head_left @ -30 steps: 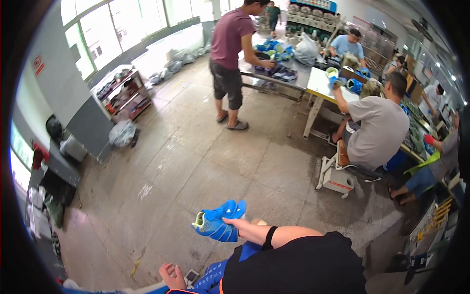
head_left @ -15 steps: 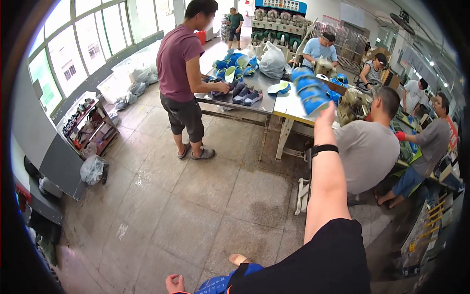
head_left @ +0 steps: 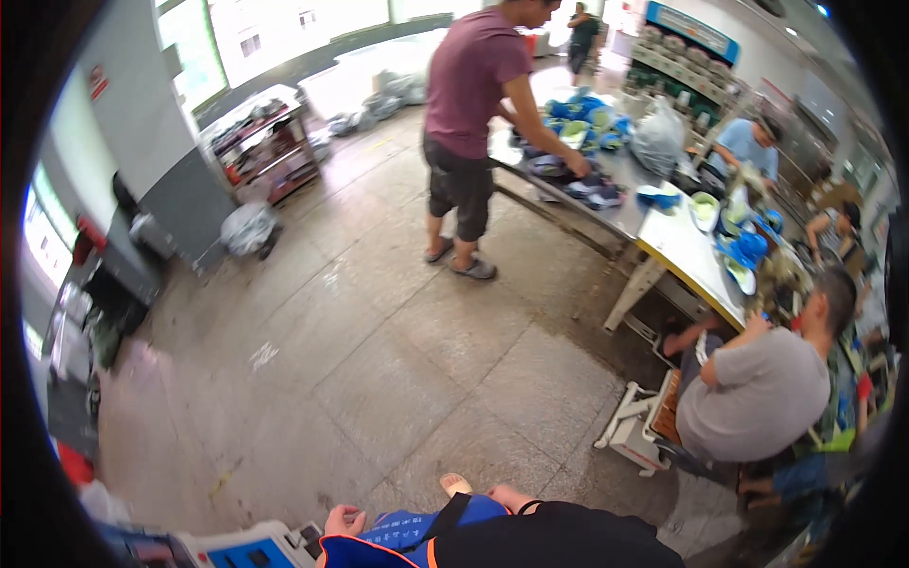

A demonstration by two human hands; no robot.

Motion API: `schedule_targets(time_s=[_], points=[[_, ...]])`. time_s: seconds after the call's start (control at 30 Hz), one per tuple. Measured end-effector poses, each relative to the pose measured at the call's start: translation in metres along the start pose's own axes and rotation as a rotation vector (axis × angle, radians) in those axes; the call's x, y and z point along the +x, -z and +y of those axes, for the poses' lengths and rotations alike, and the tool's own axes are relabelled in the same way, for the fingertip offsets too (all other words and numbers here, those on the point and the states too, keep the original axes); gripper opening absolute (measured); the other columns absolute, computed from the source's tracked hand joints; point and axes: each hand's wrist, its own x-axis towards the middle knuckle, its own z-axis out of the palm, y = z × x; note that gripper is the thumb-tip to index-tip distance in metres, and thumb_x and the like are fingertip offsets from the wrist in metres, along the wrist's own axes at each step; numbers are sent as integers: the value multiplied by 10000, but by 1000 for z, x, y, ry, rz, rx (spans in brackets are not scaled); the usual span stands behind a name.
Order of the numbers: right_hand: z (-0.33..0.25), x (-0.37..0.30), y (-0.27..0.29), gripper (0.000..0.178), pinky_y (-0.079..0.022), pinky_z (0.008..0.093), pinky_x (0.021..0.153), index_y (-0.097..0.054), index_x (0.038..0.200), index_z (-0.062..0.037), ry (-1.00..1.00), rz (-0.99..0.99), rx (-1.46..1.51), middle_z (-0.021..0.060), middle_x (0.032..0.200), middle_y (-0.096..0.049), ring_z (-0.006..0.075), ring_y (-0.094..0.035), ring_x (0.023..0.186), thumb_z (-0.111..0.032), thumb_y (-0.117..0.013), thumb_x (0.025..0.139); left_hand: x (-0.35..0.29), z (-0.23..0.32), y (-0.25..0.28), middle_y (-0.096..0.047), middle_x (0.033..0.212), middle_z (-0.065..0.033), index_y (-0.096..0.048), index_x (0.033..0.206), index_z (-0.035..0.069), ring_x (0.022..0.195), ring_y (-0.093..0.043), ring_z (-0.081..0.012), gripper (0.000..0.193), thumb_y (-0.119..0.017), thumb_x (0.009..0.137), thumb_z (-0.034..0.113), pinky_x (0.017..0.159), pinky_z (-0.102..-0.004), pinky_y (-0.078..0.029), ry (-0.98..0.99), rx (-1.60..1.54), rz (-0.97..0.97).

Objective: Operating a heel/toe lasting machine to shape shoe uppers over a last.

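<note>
My left hand (head_left: 343, 520) rests with curled fingers on the blue cloth over my knee (head_left: 402, 528), beside a blue-and-white machine (head_left: 248, 549) at the lower edge. It holds nothing that I can see. My right forearm with a black wristband (head_left: 528, 506) lies low against my black sleeve. My right hand (head_left: 500, 494) is mostly tucked behind the blue cloth, and no shoe shows in it. Blue shoes (head_left: 748, 248) lie on the yellow-edged table (head_left: 682, 256) far to the right.
A person in a maroon shirt (head_left: 473, 66) stands at a metal table (head_left: 620, 213) with a pile of blue shoes (head_left: 578, 109). A seated person in grey (head_left: 757, 398) is on a white stool (head_left: 630, 431). Shelves (head_left: 270, 151) and bags line the left wall.
My right arm, raised toward the yellow-edged table with a blue shoe half a second ago, has come back down to my lap without it. The view has swung left.
</note>
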Motion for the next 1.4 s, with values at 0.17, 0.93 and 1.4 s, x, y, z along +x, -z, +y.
schedule_targets(time_s=[0.17,0.93,1.4], points=[[-62,21,52,376,-512,431,855,-694,1111,-120,108,-78,-434,136,1060,-697,315,-662,989,-333,-587,819,-40,-41,5,-643,1028,-166,-660,1021,51,879,-689,-268,447,-769,786,415,769,-366,-548,-15,92,-92],[-339,101,-213,282,-532,441,733,-689,951,-59,774,-470,-1201,146,807,-702,309,-683,799,-314,-603,866,-290,-281,50,-628,962,-138,-611,1010,71,899,-627,-311,352,-653,849,381,768,-416,-501,421,-386,671],[-616,-136,-531,152,-541,276,760,-657,1027,24,1140,-912,-478,100,886,-689,149,-674,828,-63,-573,935,-416,-389,303,-617,963,-125,-586,957,49,931,-579,-326,223,-704,773,95,819,-418,-463,691,351,1992]])
